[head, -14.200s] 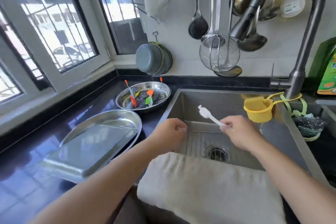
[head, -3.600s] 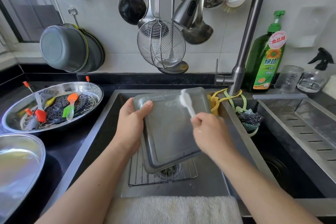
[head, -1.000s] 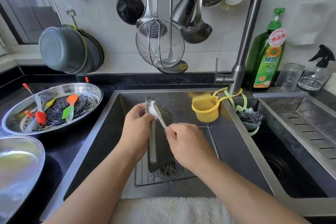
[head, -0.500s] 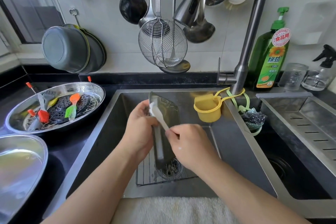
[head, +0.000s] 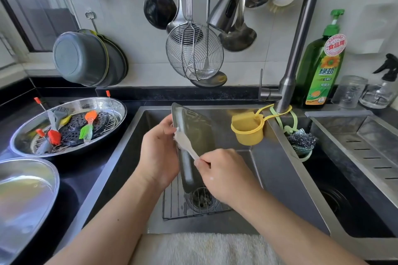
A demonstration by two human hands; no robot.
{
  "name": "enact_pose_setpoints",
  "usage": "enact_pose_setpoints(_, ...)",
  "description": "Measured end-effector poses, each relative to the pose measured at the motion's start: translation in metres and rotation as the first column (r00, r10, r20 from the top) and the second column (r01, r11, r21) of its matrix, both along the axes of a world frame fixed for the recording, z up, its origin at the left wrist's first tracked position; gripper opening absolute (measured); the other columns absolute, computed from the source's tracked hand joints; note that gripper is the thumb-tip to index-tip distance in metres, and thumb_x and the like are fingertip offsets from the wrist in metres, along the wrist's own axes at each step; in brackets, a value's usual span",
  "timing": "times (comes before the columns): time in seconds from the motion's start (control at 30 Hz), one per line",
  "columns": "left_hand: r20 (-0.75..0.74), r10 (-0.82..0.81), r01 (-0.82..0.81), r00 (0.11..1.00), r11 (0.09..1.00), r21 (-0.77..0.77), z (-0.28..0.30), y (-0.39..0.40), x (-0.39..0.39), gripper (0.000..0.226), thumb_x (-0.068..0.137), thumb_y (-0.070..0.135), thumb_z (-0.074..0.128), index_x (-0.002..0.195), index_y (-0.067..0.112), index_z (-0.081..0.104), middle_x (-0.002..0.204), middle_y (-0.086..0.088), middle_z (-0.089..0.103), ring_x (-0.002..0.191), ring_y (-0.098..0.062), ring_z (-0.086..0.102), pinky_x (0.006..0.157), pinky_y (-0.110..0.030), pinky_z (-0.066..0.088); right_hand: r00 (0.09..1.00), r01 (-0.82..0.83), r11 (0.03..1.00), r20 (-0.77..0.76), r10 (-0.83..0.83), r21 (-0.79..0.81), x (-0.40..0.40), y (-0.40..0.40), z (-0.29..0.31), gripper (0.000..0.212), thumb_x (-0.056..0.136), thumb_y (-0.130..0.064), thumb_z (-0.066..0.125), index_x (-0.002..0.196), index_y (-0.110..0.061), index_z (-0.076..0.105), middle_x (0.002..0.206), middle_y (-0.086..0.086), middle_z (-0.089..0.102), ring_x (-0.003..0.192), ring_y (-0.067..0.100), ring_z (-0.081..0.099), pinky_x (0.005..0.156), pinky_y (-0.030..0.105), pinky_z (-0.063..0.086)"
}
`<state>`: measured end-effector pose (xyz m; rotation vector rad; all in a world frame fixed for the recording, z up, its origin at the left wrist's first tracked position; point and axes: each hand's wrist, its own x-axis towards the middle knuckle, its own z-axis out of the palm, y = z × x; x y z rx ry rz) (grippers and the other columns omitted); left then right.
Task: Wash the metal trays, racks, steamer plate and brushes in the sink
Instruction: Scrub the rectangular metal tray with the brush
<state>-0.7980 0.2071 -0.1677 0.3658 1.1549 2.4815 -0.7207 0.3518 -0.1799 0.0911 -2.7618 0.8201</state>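
Observation:
Over the sink my left hand holds a small rectangular metal tray on edge, its lower end near the drain. My right hand grips the handle of a white brush, whose head lies against the tray's left rim. A wire rack lies flat on the sink floor under the tray. On the counter at left, a round metal tray holds a dark perforated steamer plate and several silicone brushes. A larger oval tray sits nearer me.
The tap hangs over the sink with no water running. A yellow strainer cup hangs at the sink's right rim beside a steel scourer. Dish soap stands behind; a second basin lies right. A towel covers the front edge.
The tray went from facing me to standing on edge. Over the last second the brush head slid down the tray's left rim, and my hands shifted slightly.

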Motion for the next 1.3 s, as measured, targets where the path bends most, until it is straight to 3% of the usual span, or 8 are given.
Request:
enact_pose_setpoints(0.13, -0.018, -0.012, 0.010, 1.000, 0.995, -0.096, -0.004, 0.013, 0.001, 0.047, 0.099, 0.034, 0.057, 0.129, -0.002, 0.059, 0.129, -0.025, 0.052, 0.123, -0.048, 0.051, 0.119, -0.060, 0.031, 0.997, 0.075, 0.997, -0.005, -0.074, 0.015, -0.004, 0.001, 0.005, 0.050, 0.101, -0.037, 0.054, 0.057, -0.017, 0.039, 0.057, 0.001, 0.044, 0.060, 0.032, 0.046, 0.050, 0.038, 0.023)
enact_pose_setpoints(0.27, 0.027, -0.047, 0.053, 0.999, 0.958, -0.283, -0.004, 0.035, 0.021, 0.066, 0.105, 0.057, 0.036, 0.134, 0.004, 0.063, 0.126, -0.022, 0.067, 0.118, -0.029, 0.068, 0.100, -0.038, 0.056, 0.972, 0.221, 0.975, -0.087, -0.220, 0.006, -0.011, 0.011, 0.015, 0.040, 0.103, -0.037, 0.051, 0.071, -0.013, 0.056, 0.066, 0.003, 0.053, 0.064, 0.029, 0.048, 0.049, 0.036, 0.023)
enact_pose_setpoints(0.43, 0.094, 0.063, -0.043, 0.994, 0.979, -0.199, 0.001, 0.023, 0.011, 0.075, 0.104, 0.067, 0.029, 0.129, 0.006, 0.064, 0.128, -0.022, 0.065, 0.122, -0.033, 0.063, 0.113, -0.049, 0.045, 0.992, 0.107, 0.992, 0.065, -0.111, 0.069, -0.001, 0.003, 0.009, 0.043, 0.102, -0.039, 0.051, 0.065, -0.017, 0.050, 0.065, 0.003, 0.052, 0.065, 0.032, 0.052, 0.047, 0.034, 0.025)
enact_pose_setpoints(0.63, 0.163, 0.210, -0.191, 0.964, 0.973, -0.129, -0.006, 0.007, -0.007, 0.062, 0.107, 0.058, 0.034, 0.114, 0.010, 0.072, 0.121, -0.021, 0.072, 0.121, -0.040, 0.065, 0.109, -0.055, 0.047, 0.971, -0.008, 0.993, 0.240, -0.020, 0.117, 0.006, -0.006, 0.005, 0.043, 0.101, -0.041, 0.051, 0.067, -0.015, 0.050, 0.072, 0.008, 0.052, 0.071, 0.035, 0.051, 0.056, 0.036, 0.031)
enact_pose_setpoints(0.73, 0.111, 0.180, -0.159, 0.977, 0.972, -0.174, -0.010, 0.016, -0.005, 0.062, 0.107, 0.059, 0.035, 0.122, 0.009, 0.068, 0.127, -0.021, 0.069, 0.124, -0.036, 0.063, 0.114, -0.055, 0.044, 0.981, 0.040, 0.995, 0.183, -0.057, 0.093, 0.006, -0.002, 0.007, 0.044, 0.102, -0.040, 0.051, 0.067, -0.013, 0.050, 0.068, 0.005, 0.051, 0.067, 0.031, 0.050, 0.052, 0.036, 0.028)
enact_pose_setpoints(1.0, 0.094, -0.044, 0.070, 0.995, 0.955, -0.288, -0.013, 0.035, 0.019, 0.068, 0.106, 0.063, 0.033, 0.131, 0.007, 0.064, 0.110, -0.015, 0.074, 0.103, -0.024, 0.073, 0.096, -0.039, 0.053, 0.982, 0.181, 0.983, 0.042, -0.182, 0.022, -0.013, 0.010, 0.012, 0.044, 0.104, -0.039, 0.049, 0.065, -0.019, 0.050, 0.061, -0.005, 0.048, 0.058, 0.022, 0.048, 0.047, 0.032, 0.023)
enact_pose_setpoints(1.23, 0.202, 0.234, -0.205, 0.951, 0.966, -0.154, -0.012, -0.002, -0.019, 0.071, 0.096, 0.056, 0.058, 0.141, 0.001, 0.056, 0.134, -0.028, 0.061, 0.124, -0.042, 0.061, 0.112, -0.056, 0.043, 0.962, -0.060, 0.993, 0.273, 0.029, 0.104, 0.003, -0.007, -0.003, 0.046, 0.100, -0.042, 0.051, 0.065, -0.013, 0.050, 0.074, 0.011, 0.056, 0.066, 0.033, 0.050, 0.053, 0.036, 0.033)
enact_pose_setpoints(1.3, 0.169, 0.289, -0.264, 0.942, 0.951, -0.160, -0.014, -0.001, -0.020, 0.052, 0.098, 0.044, 0.060, 0.134, 0.007, 0.061, 0.120, -0.020, 0.059, 0.108, -0.035, 0.058, 0.097, -0.048, 0.049, 0.960, -0.059, 0.991, 0.280, 0.023, 0.118, 0.004, -0.005, -0.004, 0.046, 0.101, -0.042, 0.050, 0.064, -0.014, 0.052, 0.072, 0.008, 0.056, 0.064, 0.030, 0.050, 0.051, 0.035, 0.031)
